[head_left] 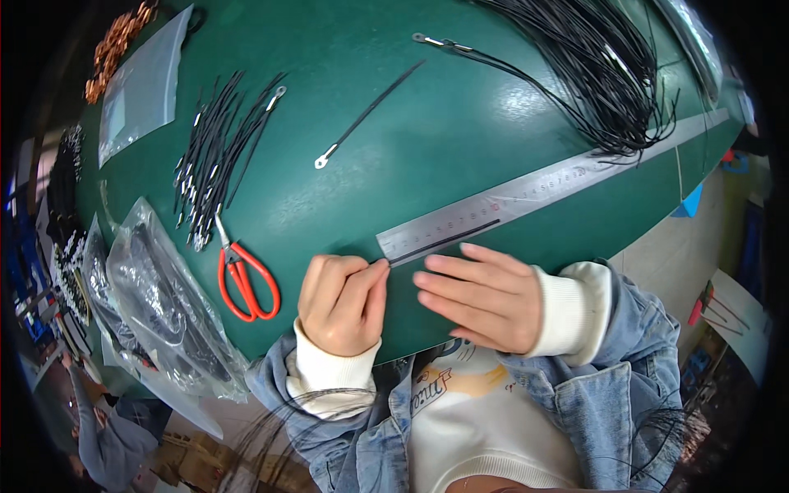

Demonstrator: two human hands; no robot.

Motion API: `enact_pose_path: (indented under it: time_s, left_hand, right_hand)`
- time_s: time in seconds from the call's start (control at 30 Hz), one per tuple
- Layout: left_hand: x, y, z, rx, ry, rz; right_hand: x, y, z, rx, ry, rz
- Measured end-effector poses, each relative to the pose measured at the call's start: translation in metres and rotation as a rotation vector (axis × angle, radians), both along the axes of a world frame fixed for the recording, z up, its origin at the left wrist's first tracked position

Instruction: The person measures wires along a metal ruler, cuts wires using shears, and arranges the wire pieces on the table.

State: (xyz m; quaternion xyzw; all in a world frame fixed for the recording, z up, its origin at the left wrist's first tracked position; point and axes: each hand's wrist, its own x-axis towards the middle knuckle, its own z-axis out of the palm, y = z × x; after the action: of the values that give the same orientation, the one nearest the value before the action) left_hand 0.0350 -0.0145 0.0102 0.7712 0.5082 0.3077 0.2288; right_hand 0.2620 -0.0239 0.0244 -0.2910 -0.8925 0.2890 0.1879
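A steel ruler [526, 193] lies slantwise on the green table, and a short black wire [444, 244] rests along its near edge. My left hand [341, 300] pinches the wire's left end at the ruler's end; the fingertips hide that end. Just below the wire, my right hand [485, 297] is flat with its fingers stretched out, holding nothing. Farther off lies a single black wire [366, 117] with a silver ring terminal. Red-handled scissors [246, 279] lie left of my left hand, their tips by a bunch of short black wires with terminals [215, 156].
A large bundle of long black wires [592, 66] lies at the far right, overlapping the ruler. Clear plastic bags [160, 279] with dark contents lie at the left edge. A flat clear bag [146, 90] and copper-coloured pieces [117, 51] sit at the far left. Another person [119, 444] is at lower left.
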Motion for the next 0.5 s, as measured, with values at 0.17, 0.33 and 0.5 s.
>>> enact_pose_path:
  time_s: [0.17, 0.33, 0.5]
  left_hand:
    - [-0.0007, -0.0021, -0.0002, -0.013, 0.026, 0.010]
    - [-0.0004, -0.0006, 0.0004, 0.017, 0.042, -0.006]
    - [-0.0003, 0.0001, 0.0000, -0.049, 0.054, 0.002]
  right_hand:
    - [-0.0025, -0.0031, -0.0054, -0.106, -0.104, -0.030]
    - [-0.0017, -0.0036, -0.0077, -0.120, -0.093, -0.077]
    - [-0.0009, -0.0019, -0.0047, -0.098, -0.114, -0.075]
